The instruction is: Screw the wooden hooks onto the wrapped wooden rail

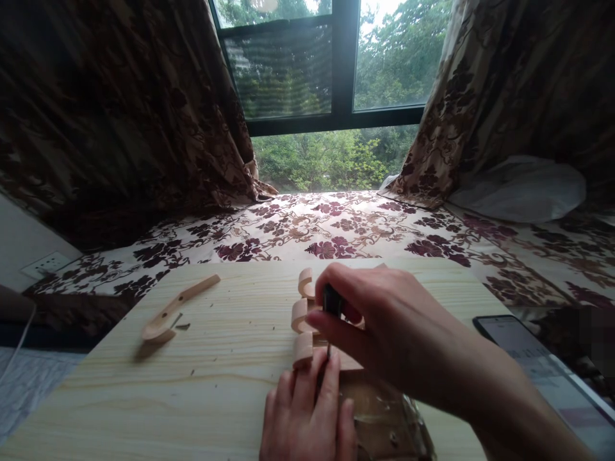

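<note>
the nearest pale, curl-ended wooden hook (303,351) lies beyond my left hand (307,416), crosswise to those fingers, its curl to the left and its long axis running rightward under my hands. my left fingertips rest at it, fingers extended; whether they pinch anything, i cannot tell. above, my right hand (379,307) grips the black-handled screwdriver (331,299), reaching in from the right, the thin shaft nearly upright and pointing down between my left fingertips. the left is nearer the wood. two similar hooks line up beyond; a separate one (166,315) sits well off left on the pale wooden tabletop (230,397).
</note>
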Demonstrator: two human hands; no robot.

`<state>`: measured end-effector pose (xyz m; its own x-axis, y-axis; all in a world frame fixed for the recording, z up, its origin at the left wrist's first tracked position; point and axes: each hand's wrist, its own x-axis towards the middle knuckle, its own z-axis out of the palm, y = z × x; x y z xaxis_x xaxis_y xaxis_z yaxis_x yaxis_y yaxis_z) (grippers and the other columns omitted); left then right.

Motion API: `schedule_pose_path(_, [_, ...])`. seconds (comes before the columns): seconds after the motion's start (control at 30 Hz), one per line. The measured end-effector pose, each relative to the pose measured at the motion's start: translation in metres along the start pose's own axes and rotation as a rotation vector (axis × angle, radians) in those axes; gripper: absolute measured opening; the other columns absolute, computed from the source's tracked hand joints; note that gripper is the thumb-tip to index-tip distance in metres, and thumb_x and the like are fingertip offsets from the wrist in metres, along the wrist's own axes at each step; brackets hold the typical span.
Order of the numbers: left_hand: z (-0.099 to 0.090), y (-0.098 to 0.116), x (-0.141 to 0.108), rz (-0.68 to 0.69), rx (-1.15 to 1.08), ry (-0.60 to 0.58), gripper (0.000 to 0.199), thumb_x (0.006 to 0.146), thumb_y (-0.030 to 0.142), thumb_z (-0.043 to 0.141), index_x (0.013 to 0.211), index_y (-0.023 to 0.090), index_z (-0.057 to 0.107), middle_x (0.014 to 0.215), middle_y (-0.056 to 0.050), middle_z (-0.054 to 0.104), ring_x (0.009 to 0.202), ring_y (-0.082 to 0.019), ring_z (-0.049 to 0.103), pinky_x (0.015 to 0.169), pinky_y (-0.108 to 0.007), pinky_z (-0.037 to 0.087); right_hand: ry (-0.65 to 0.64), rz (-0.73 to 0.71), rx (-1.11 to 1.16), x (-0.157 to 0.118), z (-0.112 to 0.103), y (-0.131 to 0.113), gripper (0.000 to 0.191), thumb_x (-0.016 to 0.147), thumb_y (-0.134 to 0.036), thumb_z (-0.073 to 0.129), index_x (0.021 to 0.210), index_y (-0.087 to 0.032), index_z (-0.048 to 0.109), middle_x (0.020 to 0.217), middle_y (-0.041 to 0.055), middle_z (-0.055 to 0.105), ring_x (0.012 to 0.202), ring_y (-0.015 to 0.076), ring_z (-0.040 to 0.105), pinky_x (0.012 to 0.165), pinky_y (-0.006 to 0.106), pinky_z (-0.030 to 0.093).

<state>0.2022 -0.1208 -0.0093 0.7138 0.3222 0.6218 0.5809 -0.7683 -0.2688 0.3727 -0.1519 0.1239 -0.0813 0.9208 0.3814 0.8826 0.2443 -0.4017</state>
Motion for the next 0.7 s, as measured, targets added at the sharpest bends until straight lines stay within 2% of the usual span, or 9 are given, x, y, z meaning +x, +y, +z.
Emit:
schedule_pose_path(0.17, [0.0,0.0,-0.002,0.038,0.044,0.016,0.042,0.086,0.03,0.042,0.122,0.014,0.055,0.118,-0.006,0.064,0.083,-0.02,0.064,0.062,-0.031,0.051,0.123,0.094,-0.127,0.009,0.011,0.008,0.025,0.091,-0.041,0.048,0.078,-0.02,0.044,0.06,-0.0034,0.051,0.05,0.0112,0.04,0.049,0.027,0.025])
schedule_pose_path(0.23, [-0.001,0.0,-0.003,0.03,0.047,0.011,0.042,0.086,0.03,0.042,0.122,0.015,0.055,0.118,-0.006,0.064,0.083,-0.02,0.064,0.062,-0.031,0.051,0.114,0.095,-0.12,0.009,0.011,0.007,0.025,0.092,-0.042,0.047,0.079,-0.02,0.045,0.06,-0.0031,0.051,0.05,0.0115,0.041,0.049,0.027,0.026])
schedule_pose_path(0.43, [-0.003,0.001,-0.002,0.015,0.032,-0.001,0.042,0.086,0.031,0.042,0.122,0.015,0.056,0.115,-0.006,0.065,0.085,-0.021,0.064,0.063,-0.032,0.051,-0.052,-0.014,0.029,0.003,-0.001,0.0,0.015,0.089,-0.034,0.053,0.082,-0.021,0.047,0.067,-0.0027,0.056,0.058,0.0117,0.046,0.054,0.026,0.032])
schedule_pose_path(0.6, [-0.002,0.0,-0.001,0.04,0.046,0.007,0.042,0.086,0.03,0.043,0.122,0.014,0.055,0.118,-0.007,0.064,0.084,-0.021,0.063,0.064,-0.033,0.051,0.033,0.058,-0.012,0.005,0.002,0.005,0.025,0.09,-0.038,0.049,0.074,-0.022,0.039,0.061,-0.0034,0.051,0.051,0.0105,0.039,0.049,0.026,0.028])
schedule_pose_path(0.7, [-0.001,0.0,-0.002,0.036,0.045,0.009,0.042,0.086,0.03,0.043,0.123,0.014,0.055,0.119,-0.007,0.063,0.085,-0.021,0.063,0.066,-0.033,0.051,0.038,0.082,-0.018,0.006,0.003,0.006,0.026,0.089,-0.04,0.049,0.074,-0.021,0.04,0.059,-0.0036,0.049,0.051,0.0105,0.039,0.049,0.027,0.028])
